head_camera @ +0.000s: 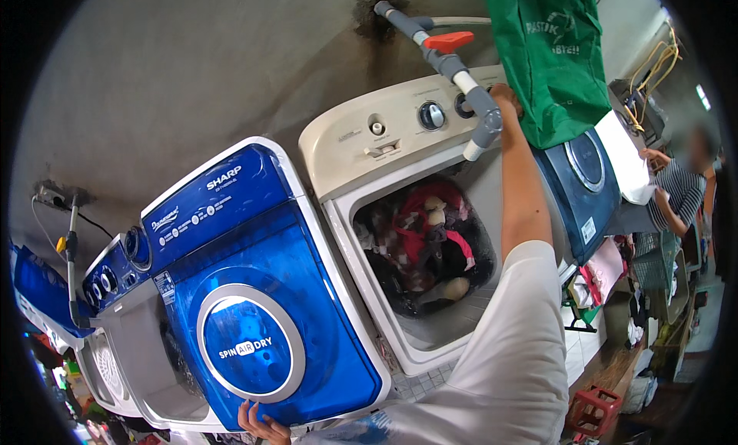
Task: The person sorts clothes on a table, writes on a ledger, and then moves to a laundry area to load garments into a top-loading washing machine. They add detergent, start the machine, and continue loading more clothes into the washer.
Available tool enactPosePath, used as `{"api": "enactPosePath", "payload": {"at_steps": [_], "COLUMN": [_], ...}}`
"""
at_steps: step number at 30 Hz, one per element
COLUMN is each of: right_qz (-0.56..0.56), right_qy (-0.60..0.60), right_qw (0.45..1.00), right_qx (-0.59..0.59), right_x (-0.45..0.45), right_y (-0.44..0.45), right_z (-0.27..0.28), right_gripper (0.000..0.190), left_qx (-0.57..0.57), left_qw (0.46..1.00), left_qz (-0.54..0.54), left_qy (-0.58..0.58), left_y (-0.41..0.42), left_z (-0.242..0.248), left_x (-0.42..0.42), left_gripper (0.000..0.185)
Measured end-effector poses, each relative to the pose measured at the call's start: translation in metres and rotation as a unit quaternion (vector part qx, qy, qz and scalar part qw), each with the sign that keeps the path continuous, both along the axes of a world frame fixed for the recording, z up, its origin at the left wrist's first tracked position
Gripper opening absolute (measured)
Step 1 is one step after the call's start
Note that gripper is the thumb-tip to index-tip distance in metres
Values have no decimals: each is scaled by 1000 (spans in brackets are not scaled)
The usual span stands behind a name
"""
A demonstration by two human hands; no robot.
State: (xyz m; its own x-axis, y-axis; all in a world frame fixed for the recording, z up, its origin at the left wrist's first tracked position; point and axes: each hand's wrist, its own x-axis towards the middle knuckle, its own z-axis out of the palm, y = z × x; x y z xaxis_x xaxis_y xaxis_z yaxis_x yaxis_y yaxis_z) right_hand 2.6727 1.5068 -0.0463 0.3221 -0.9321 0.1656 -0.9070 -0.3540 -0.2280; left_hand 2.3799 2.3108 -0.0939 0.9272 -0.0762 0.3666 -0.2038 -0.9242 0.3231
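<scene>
My right hand [507, 100] reaches to the right end of the beige control panel [346, 119] of a twin-tub washing machine. Its fingers are partly hidden behind a grey pipe and a green bag, so their grip is unclear. Two dark knobs, one a dial with a pale grip [431, 115], sit left of that hand. Below the panel, the open wash tub [426, 332] holds wet clothes [429, 214] in dark water, red and pink pieces among them. My left hand [264, 424] rests with fingers spread on the front edge of a blue Sharp washer's lid [340, 364].
A grey PVC pipe [487, 107] with a red valve handle [448, 42] hangs over the panel. The green bag [556, 70] hangs beside my forearm above a dark blue lid [582, 197]. Rightward are a person in stripes [680, 188], laundry [602, 266] and a red stool [595, 413].
</scene>
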Motion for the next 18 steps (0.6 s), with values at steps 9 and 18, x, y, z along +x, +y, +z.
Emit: {"api": "enactPosePath", "payload": {"at_steps": [9, 18], "right_qz": [126, 218], "right_qy": [-63, -90], "right_qw": [989, 967], "right_qx": [34, 94], "right_x": [-41, -9], "right_y": [16, -91], "right_z": [-1, -65], "right_gripper": [79, 66], "left_qx": [28, -10], "left_qw": [997, 996], "left_qz": [-39, -46], "left_qy": [-54, -81], "left_y": [7, 10], "left_z": [-14, -18], "left_x": [4, 3], "left_gripper": [35, 29]}}
